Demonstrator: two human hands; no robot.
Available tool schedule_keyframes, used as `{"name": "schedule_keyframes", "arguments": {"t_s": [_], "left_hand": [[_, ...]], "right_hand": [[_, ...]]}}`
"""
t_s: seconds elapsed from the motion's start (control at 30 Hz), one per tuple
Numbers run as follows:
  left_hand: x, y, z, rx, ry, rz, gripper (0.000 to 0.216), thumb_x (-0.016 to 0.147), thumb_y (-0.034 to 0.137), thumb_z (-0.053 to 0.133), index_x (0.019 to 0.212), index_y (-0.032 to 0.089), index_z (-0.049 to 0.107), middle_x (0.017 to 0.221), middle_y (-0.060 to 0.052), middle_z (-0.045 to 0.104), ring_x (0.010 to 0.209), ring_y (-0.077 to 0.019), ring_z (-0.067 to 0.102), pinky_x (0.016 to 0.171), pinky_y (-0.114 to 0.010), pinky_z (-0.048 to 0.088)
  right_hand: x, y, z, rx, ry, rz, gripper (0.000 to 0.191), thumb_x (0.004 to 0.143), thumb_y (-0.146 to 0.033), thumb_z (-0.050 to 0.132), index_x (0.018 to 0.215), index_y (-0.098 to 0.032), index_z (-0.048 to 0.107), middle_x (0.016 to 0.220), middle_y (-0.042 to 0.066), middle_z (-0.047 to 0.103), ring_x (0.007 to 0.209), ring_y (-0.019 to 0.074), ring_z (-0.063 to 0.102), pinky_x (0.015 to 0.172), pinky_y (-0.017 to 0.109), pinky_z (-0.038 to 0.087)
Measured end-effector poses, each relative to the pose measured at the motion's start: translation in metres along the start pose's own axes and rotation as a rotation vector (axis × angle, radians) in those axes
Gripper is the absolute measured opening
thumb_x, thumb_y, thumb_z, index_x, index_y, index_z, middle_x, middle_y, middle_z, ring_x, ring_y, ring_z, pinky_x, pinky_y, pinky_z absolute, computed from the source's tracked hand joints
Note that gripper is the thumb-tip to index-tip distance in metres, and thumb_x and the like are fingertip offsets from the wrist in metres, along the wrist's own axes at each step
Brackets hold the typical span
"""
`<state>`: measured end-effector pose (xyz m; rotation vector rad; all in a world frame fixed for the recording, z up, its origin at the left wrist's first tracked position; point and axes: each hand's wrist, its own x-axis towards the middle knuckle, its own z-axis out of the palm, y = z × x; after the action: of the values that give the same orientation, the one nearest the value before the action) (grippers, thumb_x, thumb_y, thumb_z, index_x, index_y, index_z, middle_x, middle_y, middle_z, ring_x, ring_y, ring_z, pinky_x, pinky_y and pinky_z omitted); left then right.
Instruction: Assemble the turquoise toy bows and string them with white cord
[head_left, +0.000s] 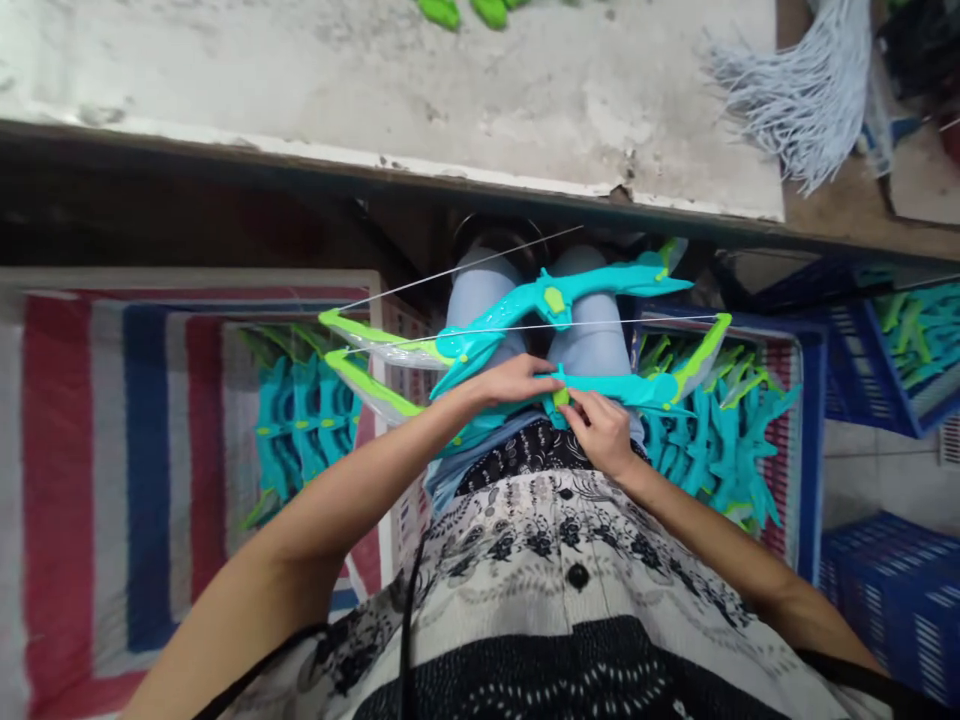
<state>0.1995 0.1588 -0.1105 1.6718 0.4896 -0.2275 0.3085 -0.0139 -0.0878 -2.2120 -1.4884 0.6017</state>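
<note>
Across my lap lie two teal and lime-green toy bows. The nearer bow is gripped at its middle by my left hand, fingers wrapped over the handle. My right hand pinches a small lime-green piece at the same handle. The farther bow rests on my knees, and its thin white string runs out toward the table edge.
A worn white table stands in front, with a bundle of pale strings at its right end. Striped bags full of teal bows sit at my left and right. Blue crates are stacked at far right.
</note>
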Motion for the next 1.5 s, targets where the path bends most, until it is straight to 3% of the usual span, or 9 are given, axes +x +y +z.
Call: {"name": "schedule_keyframes", "arguments": {"t_s": [0.2,0.3,0.4,0.6,0.7,0.8,0.93,1.17,1.5], "left_hand": [[-0.003,0.007,0.007,0.012,0.084,-0.017,0.033,0.073,0.05,0.065,0.074,0.018,0.066,0.071,-0.003,0.064,0.071,-0.0187,0.058,0.062,-0.028,0.042],[-0.004,0.011,0.007,0.043,0.072,-0.007,0.032,0.075,0.049,0.063,0.075,0.017,0.064,0.073,-0.003,0.063,0.068,-0.0166,0.056,0.058,-0.027,0.04],[-0.004,0.014,0.006,-0.016,0.012,-0.06,0.033,0.075,0.05,0.062,0.076,0.017,0.062,0.073,-0.003,0.063,0.065,-0.0152,0.056,0.055,-0.025,0.04],[0.0,0.014,0.006,-0.224,-0.091,-0.155,0.034,0.073,0.048,0.067,0.083,0.015,0.062,0.075,-0.003,0.062,0.064,-0.014,0.057,0.051,-0.024,0.044],[-0.001,0.017,0.006,-0.278,-0.09,-0.201,0.037,0.07,0.046,0.07,0.087,0.014,0.064,0.08,-0.004,0.063,0.069,-0.0147,0.058,0.055,-0.025,0.047],[-0.003,0.02,0.006,-0.337,-0.059,-0.252,0.039,0.071,0.045,0.07,0.092,0.013,0.065,0.089,-0.008,0.066,0.075,-0.0168,0.06,0.06,-0.026,0.05],[-0.004,0.021,0.006,-0.256,-0.006,-0.231,0.041,0.073,0.045,0.068,0.097,0.013,0.066,0.093,-0.009,0.068,0.082,-0.0191,0.061,0.065,-0.026,0.049],[-0.003,0.02,0.004,-0.208,-0.026,-0.192,0.038,0.077,0.053,0.057,0.074,0.015,0.059,0.071,-0.001,0.058,0.072,-0.0163,0.056,0.062,-0.026,0.043],[-0.004,0.018,0.006,-0.232,-0.028,-0.183,0.033,0.077,0.05,0.061,0.072,0.017,0.056,0.068,-0.001,0.057,0.062,-0.0132,0.051,0.057,-0.027,0.038]], "right_hand": [[-0.001,-0.003,0.0,0.124,-0.05,0.223,0.024,0.09,-0.039,0.055,0.103,-0.021,0.064,0.067,0.001,0.066,0.065,0.0184,0.062,0.064,0.028,0.044],[-0.001,-0.003,-0.002,0.156,-0.082,0.341,0.04,0.086,-0.043,0.06,0.118,-0.018,0.057,0.062,-0.002,0.063,0.061,0.0183,0.061,0.06,0.027,0.041],[-0.003,-0.002,-0.003,0.156,-0.094,0.352,0.057,0.085,-0.045,0.061,0.132,-0.016,0.049,0.067,0.0,0.065,0.065,0.0197,0.062,0.059,0.027,0.04],[-0.005,-0.004,0.004,0.391,-0.129,0.33,0.055,0.091,-0.039,0.05,0.143,-0.02,0.044,0.055,-0.006,0.049,0.051,0.0142,0.051,0.051,0.024,0.036],[-0.008,-0.006,0.005,0.412,-0.086,0.342,0.054,0.09,-0.04,0.055,0.139,-0.02,0.046,0.061,-0.004,0.053,0.055,0.0146,0.055,0.053,0.024,0.04],[-0.012,-0.01,0.002,0.164,-0.023,0.278,0.051,0.084,-0.046,0.064,0.127,-0.019,0.054,0.08,0.003,0.064,0.07,0.0198,0.062,0.061,0.028,0.045],[-0.01,-0.012,0.0,-0.153,0.099,0.108,0.041,0.084,-0.05,0.064,0.108,-0.016,0.062,0.095,0.012,0.065,0.09,0.0265,0.062,0.071,0.033,0.047],[0.002,-0.01,0.009,-0.051,0.235,0.069,0.02,0.088,-0.037,0.058,0.089,-0.017,0.061,0.085,0.006,0.064,0.075,0.0169,0.059,0.069,0.027,0.045],[-0.003,-0.011,0.012,-0.082,0.087,0.211,0.024,0.087,-0.041,0.062,0.093,-0.018,0.06,0.062,-0.001,0.062,0.058,0.0154,0.059,0.057,0.025,0.035]]}}
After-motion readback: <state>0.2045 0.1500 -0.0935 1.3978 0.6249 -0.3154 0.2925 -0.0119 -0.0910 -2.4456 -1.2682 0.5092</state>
